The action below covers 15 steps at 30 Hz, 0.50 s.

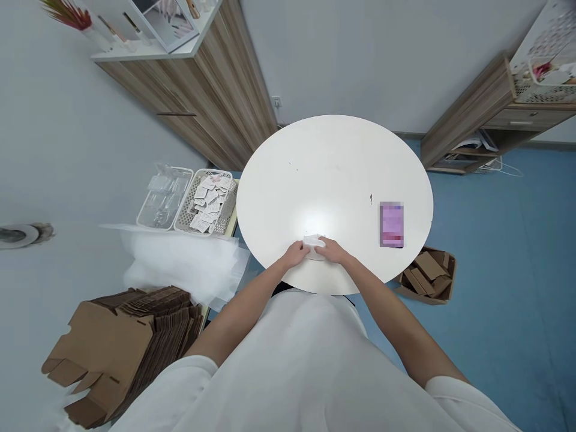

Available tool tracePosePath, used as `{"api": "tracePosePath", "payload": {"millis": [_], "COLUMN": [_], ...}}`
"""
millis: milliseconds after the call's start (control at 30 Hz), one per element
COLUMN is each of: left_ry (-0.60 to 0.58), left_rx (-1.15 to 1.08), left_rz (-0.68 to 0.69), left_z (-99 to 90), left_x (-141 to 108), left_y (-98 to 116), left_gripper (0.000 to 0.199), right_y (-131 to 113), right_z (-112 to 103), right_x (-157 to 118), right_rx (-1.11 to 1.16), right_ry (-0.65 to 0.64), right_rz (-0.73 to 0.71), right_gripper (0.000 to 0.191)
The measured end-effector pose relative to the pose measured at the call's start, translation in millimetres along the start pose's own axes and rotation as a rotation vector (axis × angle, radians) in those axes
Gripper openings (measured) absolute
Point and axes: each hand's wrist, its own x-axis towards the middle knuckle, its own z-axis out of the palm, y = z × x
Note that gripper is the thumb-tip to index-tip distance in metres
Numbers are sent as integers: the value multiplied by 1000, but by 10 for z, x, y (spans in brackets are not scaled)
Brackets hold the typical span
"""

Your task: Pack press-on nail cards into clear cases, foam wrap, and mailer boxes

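Observation:
A small white bundle (314, 241), which looks wrapped in thin white sheet, lies near the front edge of the round white table (333, 162). My left hand (296, 254) grips its left side with the fingers closed. On the right side, my right hand (332, 250) is closed on the same bundle, thumb pressed over its top. What is inside the bundle is hidden. Further right on the tabletop rests a flat purple item (392, 224), blurred out.
At left stand a white basket of small cards (207, 201), a tray of clear plastic bags (164, 198), white foam-like sheets (180, 264) and stacked flat cardboard boxes (112, 342). A carton of cardboard pieces (427, 276) sits on the floor at right. Wooden cabinets (225, 78) stand behind.

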Motion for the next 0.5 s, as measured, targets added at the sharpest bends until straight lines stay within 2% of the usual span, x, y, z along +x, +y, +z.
{"api": "tracePosePath", "payload": {"millis": [133, 233, 333, 500], "left_ry": [95, 165, 177, 228], "left_rx": [19, 54, 41, -8], "left_rz": [-3, -55, -116, -108], "left_z": [29, 50, 51, 25], "left_x": [47, 68, 80, 11], "left_y": [-47, -87, -103, -126], "left_gripper": [41, 44, 41, 40], "right_y": [28, 52, 82, 154], "right_z": [110, 210, 254, 283], "right_x": [39, 66, 60, -118], "right_rx": [-35, -92, -25, 113], "right_ry": [315, 500, 543, 553], "right_rz": [94, 145, 155, 123], "right_gripper": [36, 39, 42, 47]}}
